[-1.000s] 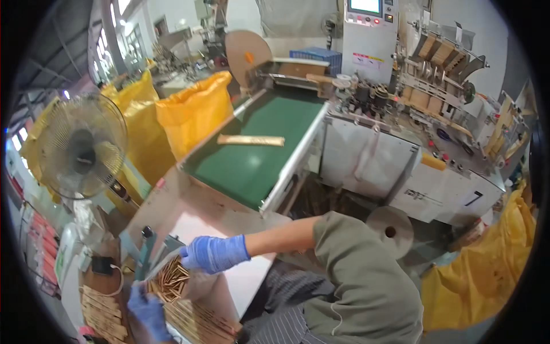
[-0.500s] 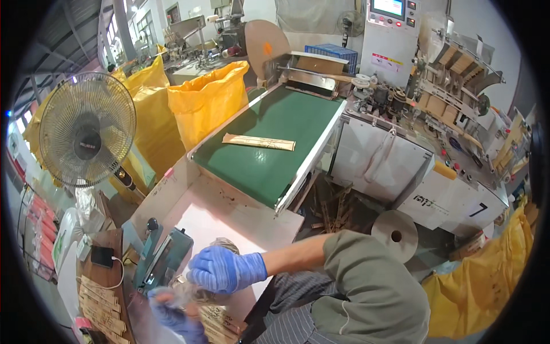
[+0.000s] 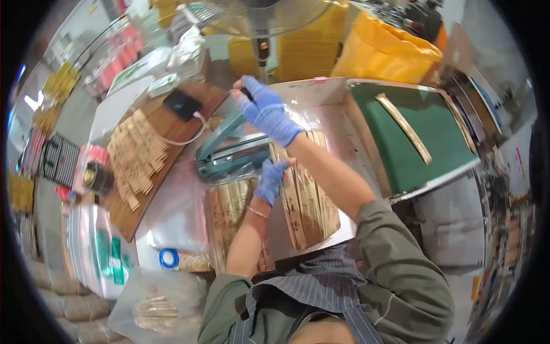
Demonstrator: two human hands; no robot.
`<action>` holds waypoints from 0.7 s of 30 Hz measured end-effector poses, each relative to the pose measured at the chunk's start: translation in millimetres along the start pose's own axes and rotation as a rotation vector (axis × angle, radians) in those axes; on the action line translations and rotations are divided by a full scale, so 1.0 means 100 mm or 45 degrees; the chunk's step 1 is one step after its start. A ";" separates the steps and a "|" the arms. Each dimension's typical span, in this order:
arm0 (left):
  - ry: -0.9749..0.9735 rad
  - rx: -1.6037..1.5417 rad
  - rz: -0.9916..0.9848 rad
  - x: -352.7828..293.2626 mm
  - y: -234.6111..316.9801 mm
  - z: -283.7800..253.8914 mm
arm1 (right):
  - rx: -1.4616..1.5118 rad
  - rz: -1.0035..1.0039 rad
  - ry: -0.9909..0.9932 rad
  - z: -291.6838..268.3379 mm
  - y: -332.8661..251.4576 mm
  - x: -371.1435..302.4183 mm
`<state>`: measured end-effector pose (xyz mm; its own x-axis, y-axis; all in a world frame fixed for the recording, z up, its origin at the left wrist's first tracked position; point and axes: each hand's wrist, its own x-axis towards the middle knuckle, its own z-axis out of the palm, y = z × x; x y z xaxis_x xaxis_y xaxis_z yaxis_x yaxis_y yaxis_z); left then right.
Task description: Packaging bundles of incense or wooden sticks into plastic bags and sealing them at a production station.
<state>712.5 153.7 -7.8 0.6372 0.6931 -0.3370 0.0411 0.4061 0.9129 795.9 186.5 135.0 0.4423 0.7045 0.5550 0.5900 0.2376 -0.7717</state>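
A teal bar heat sealer [image 3: 238, 157] sits on the pale work surface with its lever arm raised. My gloved right hand [image 3: 269, 114] is closed round the dark knob at the end of that lever. Below it, my gloved left hand [image 3: 271, 180] is pinched at the edge of a clear plastic bag [image 3: 309, 195] of slim brown paper packets, close to the sealer's front. Both gloves are blue knit and leave fingertips bare. Another bagged bundle of packets [image 3: 223, 209] lies left of my left forearm, which partly covers it.
Loose paper packets [image 3: 134, 152] are fanned on a brown wooden board [image 3: 212, 97] beside a black phone [image 3: 182, 106] with a white cable. A green conveyor belt [image 3: 395, 146] carries packets at right. Clear plastic sheets [image 3: 177, 212], a blue tape roll [image 3: 168, 258] and a standing fan [image 3: 262, 51] are nearby.
My view has swung left and down toward the sealer. My right hand has gone from the bundle to the sealer's lever knob; my left hand is now beside the sealer's front.
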 end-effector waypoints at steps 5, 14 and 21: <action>0.216 -0.238 -0.129 0.07 -0.08 -1.03 | 0.175 0.305 0.049 -0.15 0.52 -0.23; 0.720 0.973 0.496 -1.04 -0.24 -1.22 | 0.747 0.616 0.360 -0.04 1.41 -0.78; 0.646 1.446 -0.200 -1.38 -0.16 -1.21 | 0.797 0.533 0.394 -0.03 1.61 -0.85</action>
<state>530.9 123.4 -3.3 0.2080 0.9372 -0.2800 0.8896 -0.0622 0.4525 855.7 162.8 -35.3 0.7630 0.6230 0.1723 -0.1119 0.3899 -0.9140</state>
